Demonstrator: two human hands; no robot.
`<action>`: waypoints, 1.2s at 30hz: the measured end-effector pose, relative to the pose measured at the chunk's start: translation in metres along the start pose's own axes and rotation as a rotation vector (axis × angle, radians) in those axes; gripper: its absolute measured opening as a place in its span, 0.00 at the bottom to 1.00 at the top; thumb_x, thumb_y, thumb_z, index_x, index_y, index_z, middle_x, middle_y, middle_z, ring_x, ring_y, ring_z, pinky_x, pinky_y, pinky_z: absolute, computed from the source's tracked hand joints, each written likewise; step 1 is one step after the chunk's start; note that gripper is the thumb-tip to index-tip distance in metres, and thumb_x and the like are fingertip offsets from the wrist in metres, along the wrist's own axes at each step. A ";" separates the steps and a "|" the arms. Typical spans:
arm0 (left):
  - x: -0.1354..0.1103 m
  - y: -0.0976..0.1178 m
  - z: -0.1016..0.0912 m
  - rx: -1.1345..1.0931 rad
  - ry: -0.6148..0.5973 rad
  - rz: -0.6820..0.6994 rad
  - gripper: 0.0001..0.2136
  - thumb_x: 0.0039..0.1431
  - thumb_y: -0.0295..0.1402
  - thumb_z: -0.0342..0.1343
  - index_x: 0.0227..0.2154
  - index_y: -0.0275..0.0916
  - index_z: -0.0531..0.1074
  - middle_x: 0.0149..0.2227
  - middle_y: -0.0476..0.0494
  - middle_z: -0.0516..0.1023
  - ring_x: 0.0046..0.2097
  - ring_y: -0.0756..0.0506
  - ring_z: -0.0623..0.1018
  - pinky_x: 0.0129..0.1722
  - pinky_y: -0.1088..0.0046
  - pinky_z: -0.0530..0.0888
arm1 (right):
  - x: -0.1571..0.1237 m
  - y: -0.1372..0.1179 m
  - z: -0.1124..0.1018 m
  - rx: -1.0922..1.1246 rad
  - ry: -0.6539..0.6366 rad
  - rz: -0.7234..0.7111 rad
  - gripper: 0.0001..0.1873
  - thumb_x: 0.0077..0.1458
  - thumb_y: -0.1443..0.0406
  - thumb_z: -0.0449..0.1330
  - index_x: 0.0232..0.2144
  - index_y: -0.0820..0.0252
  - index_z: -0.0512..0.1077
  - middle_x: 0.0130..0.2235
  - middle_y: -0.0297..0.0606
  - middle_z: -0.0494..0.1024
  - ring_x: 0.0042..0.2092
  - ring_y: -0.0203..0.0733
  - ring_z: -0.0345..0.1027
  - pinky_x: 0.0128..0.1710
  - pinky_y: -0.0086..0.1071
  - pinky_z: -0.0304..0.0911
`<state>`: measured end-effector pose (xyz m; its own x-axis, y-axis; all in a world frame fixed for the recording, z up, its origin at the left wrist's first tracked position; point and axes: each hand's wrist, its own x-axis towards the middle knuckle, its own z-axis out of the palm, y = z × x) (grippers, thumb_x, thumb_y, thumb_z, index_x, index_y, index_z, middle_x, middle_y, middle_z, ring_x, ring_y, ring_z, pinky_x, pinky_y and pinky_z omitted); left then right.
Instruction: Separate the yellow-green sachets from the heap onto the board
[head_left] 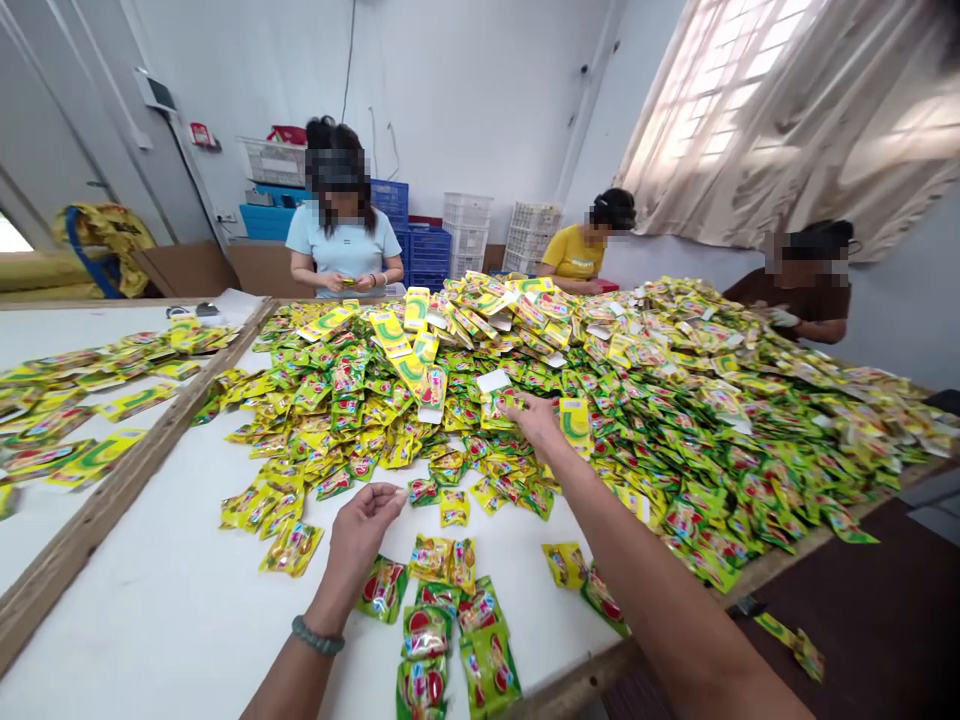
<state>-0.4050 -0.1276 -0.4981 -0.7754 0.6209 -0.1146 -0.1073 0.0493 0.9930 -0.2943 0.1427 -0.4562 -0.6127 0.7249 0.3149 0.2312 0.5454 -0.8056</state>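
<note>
My left hand (367, 522) hovers above the white tabletop with thumb and fingers pinched together. At its fingertips is a small pale spot that I cannot make out. My right hand (538, 425) reaches forward to the heap, its fingers closed at the edge of a flat yellow-green carton (495, 408) with a white flap. Below my hands, several green sachets with red fruit prints (426, 632) lie in short columns. A pair of yellow sachets (442, 560) lies just above them. A single green sachet (383, 588) rests beside my left wrist.
A large heap of sachets (675, 430) covers the far and right table, with flat cartons (397, 335) on top. A wooden strip (142, 470) divides off more cartons (105, 455) at left. Three people (345, 240) work around the far side. Blue crates (429, 255) stand behind.
</note>
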 end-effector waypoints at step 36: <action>-0.004 -0.001 -0.008 -0.087 -0.254 -0.092 0.15 0.46 0.38 0.63 0.35 0.36 0.71 0.34 0.45 0.79 0.30 0.48 0.77 0.30 0.74 0.72 | -0.088 -0.038 0.080 0.173 -0.273 -0.036 0.09 0.48 0.60 0.60 0.25 0.61 0.71 0.23 0.30 0.68 0.27 0.33 0.60 0.28 0.26 0.54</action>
<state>-0.4068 -0.1368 -0.4994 -0.5803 0.7938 -0.1822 -0.2314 0.0538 0.9714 -0.3099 0.0247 -0.4935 -0.8034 0.5544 0.2174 0.0886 0.4723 -0.8770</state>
